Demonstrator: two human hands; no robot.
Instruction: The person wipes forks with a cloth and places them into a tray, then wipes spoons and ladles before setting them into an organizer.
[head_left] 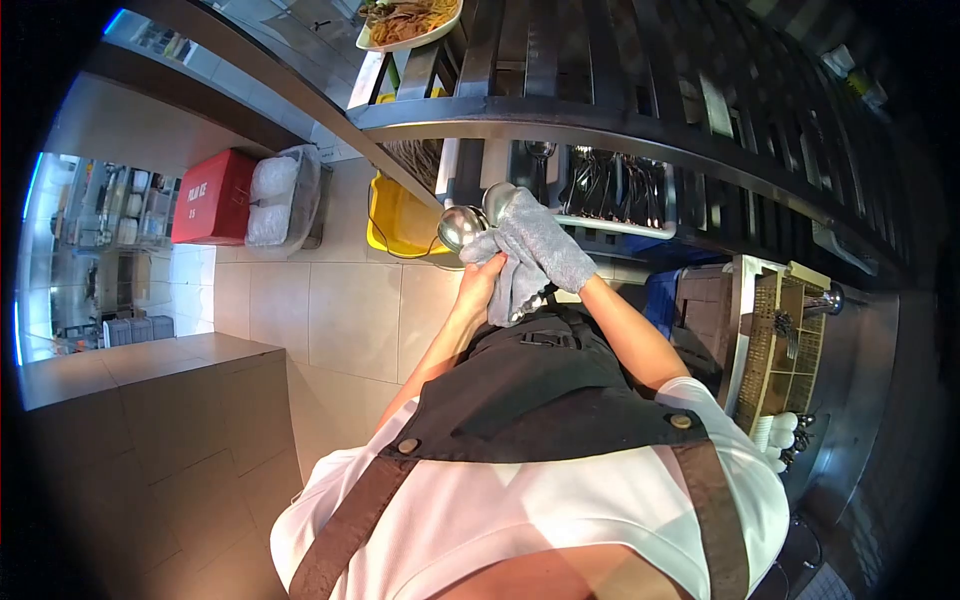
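Note:
A grey cloth (pixel 545 245) is bunched between my two hands, in front of my apron. My left hand (pixel 483 284) is closed on the cloth's lower left part. Beside it, a shiny round metal spoon bowl (pixel 462 228) sticks out. A second spoon bowl (pixel 497 202) shows at the cloth's upper end, partly covered by it; both handles are hidden. The cloth wraps over my right hand (pixel 588 285), so its fingers do not show, but its shape looks closed around the fabric.
A cutlery tray (pixel 615 228) with many dark-handled pieces lies ahead under a slatted metal shelf (pixel 600 118). A plate of food (pixel 408 25) stands above. A yellow bin (pixel 400 220), a red box (pixel 212 197) and a wrapped white bundle (pixel 275 205) are leftward. A wicker cutlery basket (pixel 785 345) is at right.

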